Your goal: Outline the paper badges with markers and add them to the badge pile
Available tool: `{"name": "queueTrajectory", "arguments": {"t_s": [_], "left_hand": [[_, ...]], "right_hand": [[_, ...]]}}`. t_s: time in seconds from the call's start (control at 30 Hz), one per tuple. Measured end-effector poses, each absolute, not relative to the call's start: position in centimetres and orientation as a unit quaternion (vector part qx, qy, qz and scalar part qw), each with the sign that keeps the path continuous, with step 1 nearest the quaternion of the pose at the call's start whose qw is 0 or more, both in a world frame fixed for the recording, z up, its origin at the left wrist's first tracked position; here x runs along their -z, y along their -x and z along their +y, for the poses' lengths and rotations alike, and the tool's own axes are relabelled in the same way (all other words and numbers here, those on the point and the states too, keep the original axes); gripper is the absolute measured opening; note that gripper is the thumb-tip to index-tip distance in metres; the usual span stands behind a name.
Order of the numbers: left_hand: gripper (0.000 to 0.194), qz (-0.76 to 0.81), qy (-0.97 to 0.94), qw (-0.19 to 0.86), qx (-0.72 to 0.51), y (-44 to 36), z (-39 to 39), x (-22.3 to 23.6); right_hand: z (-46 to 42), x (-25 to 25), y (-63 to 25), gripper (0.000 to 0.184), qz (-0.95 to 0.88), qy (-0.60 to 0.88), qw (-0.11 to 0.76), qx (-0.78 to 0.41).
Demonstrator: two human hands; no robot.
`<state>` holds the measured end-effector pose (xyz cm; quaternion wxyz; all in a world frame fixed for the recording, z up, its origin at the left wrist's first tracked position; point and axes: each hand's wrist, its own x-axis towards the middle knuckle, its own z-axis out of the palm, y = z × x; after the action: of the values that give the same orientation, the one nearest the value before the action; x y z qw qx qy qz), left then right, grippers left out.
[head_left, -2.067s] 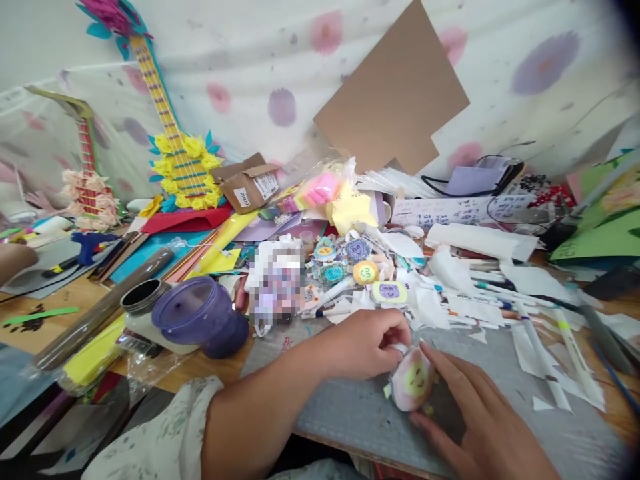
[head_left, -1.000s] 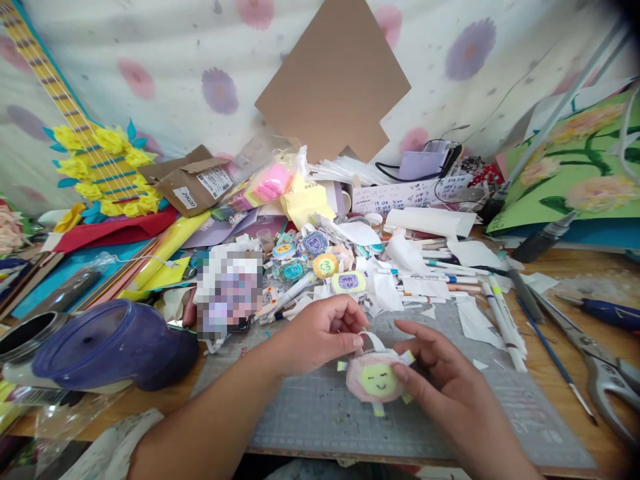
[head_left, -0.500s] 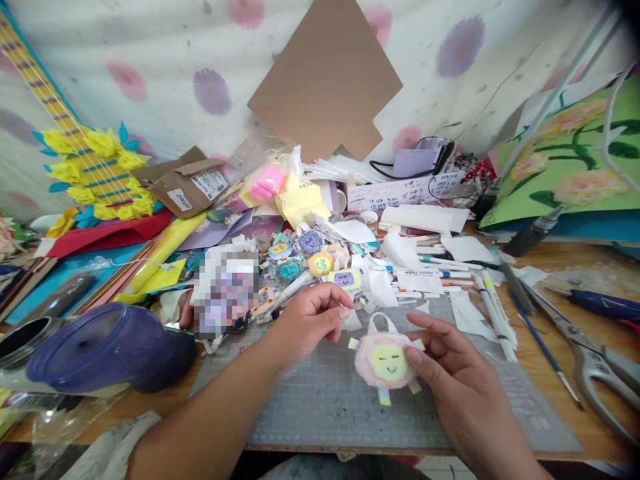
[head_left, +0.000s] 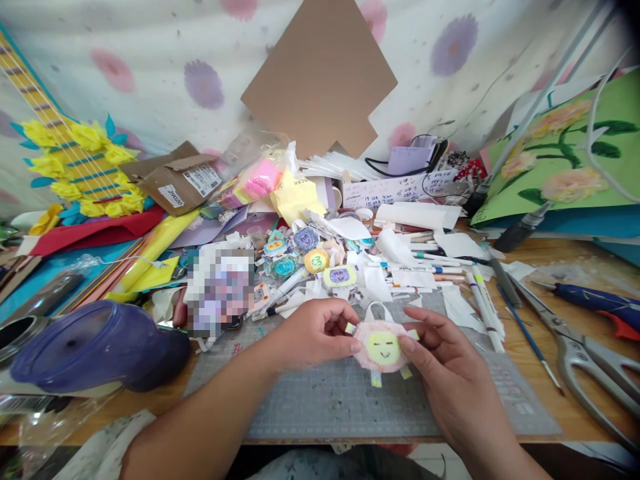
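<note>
A small pink fuzzy charm (head_left: 381, 348) with a yellow smiling face, a white loop on top and yellow-green tabs round its edge hangs just above the grey cutting mat (head_left: 325, 400). My left hand (head_left: 313, 333) pinches its left side with thumb and fingers. My right hand (head_left: 440, 373) grips its right side, thumb on the front. Both hands are closed on it. Several similar small face charms (head_left: 315, 260) lie in the paper scraps just behind.
A purple plastic jar (head_left: 100, 347) lies at the left. Pens and markers (head_left: 450, 273) and white paper scraps crowd the mat's far edge. Large scissors (head_left: 580, 353) and a blue glue gun (head_left: 595, 300) lie at the right. Brown cardboard (head_left: 320, 80) leans on the back wall.
My left hand has come back to the charm and taken hold of its left side; half a second ago only my right hand held it. The view has shifted slightly right.
</note>
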<state>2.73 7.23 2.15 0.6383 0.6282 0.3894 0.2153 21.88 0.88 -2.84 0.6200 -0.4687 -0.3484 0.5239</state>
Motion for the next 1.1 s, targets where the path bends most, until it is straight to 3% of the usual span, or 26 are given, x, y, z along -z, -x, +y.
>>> {"name": "queueTrajectory", "arguments": {"t_s": [0.3,0.67,1.1], "left_hand": [[0.026,0.386,-0.634,0.622,-0.248,-2.8,7.1,-2.1],[0.010,0.417,-0.653,0.570,-0.274,-3.0,6.9,-1.9],[0.013,0.415,-0.638,0.598,-0.252,-2.8,7.0,-2.3]], "right_hand": [[0.7,2.5,-21.8,0.036,-0.368,0.484,0.612,-0.506],[0.1,3.1,-21.7,0.033,-0.447,0.522,0.583,-0.434],[-0.2,3.5,-21.7,0.037,-0.458,0.526,0.565,-0.440]]}}
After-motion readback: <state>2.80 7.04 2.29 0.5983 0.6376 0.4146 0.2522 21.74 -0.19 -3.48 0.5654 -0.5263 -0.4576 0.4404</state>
